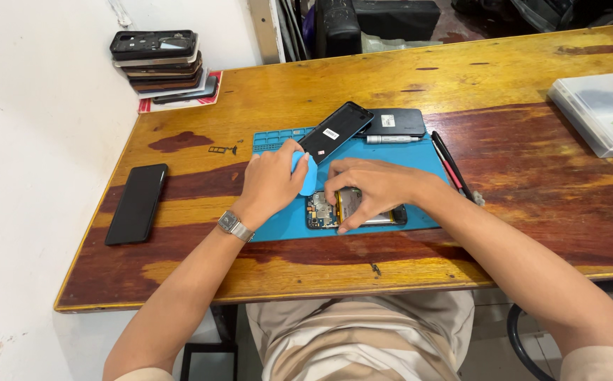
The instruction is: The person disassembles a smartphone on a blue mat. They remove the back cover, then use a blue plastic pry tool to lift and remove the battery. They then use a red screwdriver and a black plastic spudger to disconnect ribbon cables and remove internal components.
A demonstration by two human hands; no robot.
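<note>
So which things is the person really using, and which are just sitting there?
In use:
left hand holding blue pick
right hand on opened phone
blue mat

Lying about:
black phone
stack of phones
clear plastic box

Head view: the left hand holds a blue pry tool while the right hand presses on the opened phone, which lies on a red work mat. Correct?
Not quite. In the head view the work mat is blue, not red. The left hand does hold the blue pry tool, and the right hand presses on the opened phone.
</note>
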